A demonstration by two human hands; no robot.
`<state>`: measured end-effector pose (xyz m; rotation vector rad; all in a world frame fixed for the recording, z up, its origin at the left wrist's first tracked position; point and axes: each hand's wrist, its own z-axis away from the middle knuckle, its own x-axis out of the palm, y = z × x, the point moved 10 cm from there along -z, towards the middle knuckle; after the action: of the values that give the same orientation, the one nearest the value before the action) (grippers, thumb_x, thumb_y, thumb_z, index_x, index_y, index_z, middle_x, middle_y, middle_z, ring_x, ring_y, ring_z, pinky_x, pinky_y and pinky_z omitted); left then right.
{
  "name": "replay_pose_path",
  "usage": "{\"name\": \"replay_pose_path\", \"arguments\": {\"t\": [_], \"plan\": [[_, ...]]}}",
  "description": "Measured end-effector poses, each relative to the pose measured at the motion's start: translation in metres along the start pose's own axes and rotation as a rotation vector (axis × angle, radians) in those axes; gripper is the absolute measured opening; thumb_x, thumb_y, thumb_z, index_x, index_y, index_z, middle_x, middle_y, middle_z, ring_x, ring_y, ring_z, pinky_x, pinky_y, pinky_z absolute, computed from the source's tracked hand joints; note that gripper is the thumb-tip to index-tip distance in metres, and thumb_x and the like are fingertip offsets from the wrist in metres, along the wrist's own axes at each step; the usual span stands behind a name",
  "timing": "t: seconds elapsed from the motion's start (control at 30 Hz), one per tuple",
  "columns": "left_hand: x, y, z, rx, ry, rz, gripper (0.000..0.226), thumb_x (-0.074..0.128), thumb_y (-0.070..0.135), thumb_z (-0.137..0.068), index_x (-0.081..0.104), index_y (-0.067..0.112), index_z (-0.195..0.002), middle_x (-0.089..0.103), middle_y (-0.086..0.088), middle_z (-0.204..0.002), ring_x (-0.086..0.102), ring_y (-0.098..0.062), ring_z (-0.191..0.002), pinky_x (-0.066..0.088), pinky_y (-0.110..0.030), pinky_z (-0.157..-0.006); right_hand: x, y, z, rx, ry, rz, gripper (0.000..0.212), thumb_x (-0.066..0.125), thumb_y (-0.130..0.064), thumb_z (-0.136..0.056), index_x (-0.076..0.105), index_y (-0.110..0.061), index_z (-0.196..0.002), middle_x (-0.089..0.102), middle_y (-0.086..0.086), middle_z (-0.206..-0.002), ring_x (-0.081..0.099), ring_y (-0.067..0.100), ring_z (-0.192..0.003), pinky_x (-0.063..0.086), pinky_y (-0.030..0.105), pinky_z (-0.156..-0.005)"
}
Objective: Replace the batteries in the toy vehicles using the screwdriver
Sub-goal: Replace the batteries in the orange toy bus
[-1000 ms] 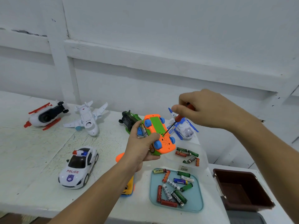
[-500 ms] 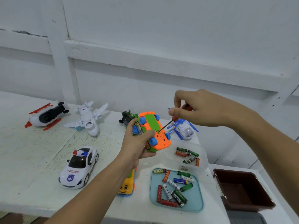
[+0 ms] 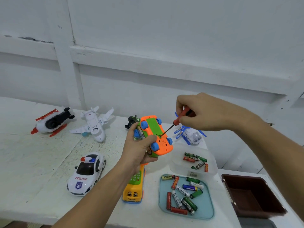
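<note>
Unscrewing the battery door on the orange toy car

The left hand [image 3: 138, 150] gripped the orange toy car [image 3: 155, 135] belly-up so its green lid showed; the right hand [image 3: 205, 112] pinched the screwdriver [image 3: 176, 123], tip in the screw, above the table's middle.

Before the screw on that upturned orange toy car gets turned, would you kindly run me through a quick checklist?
1. Orange toy car with blue wheels held underside up in the left hand: ok.
2. Red-handled screwdriver gripped by the right hand: ok.
3. Tip at the edge of the green battery cover: ok.
4. Tip seated in the screw head: cannot tell.
5. Replacement batteries within reach on the light blue tray: ok.
6. Which batteries are fresh, tray or clear plastic tub: cannot tell.
</note>
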<state>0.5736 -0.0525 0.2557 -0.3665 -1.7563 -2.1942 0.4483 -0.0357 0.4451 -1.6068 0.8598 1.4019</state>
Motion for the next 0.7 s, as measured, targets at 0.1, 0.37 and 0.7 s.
{"name": "replay_pose_path", "arguments": {"t": [0.1, 0.37, 0.7], "plan": [[-0.008, 0.003, -0.002, 0.001, 0.000, -0.001, 0.063, 0.072, 0.008, -0.085, 0.046, 0.042, -0.131, 0.067, -0.001, -0.116, 0.073, -0.039, -0.083, 0.057, -0.039, -0.054, -0.004, 0.001, -0.007, 0.031, 0.042, 0.070, 0.028, 0.054, -0.043, -0.091, 0.056, -0.022, -0.074, 0.061, -0.006, -0.068, 0.054, 0.009, -0.061, 0.035, 0.025, -0.053], [-0.037, 0.017, -0.011, -0.026, -0.040, 0.008, 0.060, 0.071, 0.009, -0.087, 0.047, 0.039, -0.132, 0.065, -0.004, -0.123, 0.075, -0.037, -0.079, 0.060, -0.042, -0.053, 0.040, 0.033, -0.002, 0.183, -0.031, -0.372, 0.008, 0.066, -0.036, -0.088, 0.073, -0.033, -0.090, 0.070, -0.009, -0.072, 0.055, 0.001, -0.057, 0.041, 0.018, -0.051], [-0.079, 0.034, -0.031, -0.051, -0.057, 0.036, 0.059, 0.071, 0.010, -0.087, 0.047, 0.042, -0.130, 0.058, -0.009, -0.133, 0.073, -0.041, -0.087, 0.061, -0.046, -0.061, 0.177, 0.055, 0.024, 0.629, 0.129, -1.082, 0.013, 0.057, -0.011, -0.096, 0.061, -0.001, -0.088, 0.064, 0.015, -0.081, 0.067, 0.024, -0.066, 0.055, 0.035, -0.053]]}}
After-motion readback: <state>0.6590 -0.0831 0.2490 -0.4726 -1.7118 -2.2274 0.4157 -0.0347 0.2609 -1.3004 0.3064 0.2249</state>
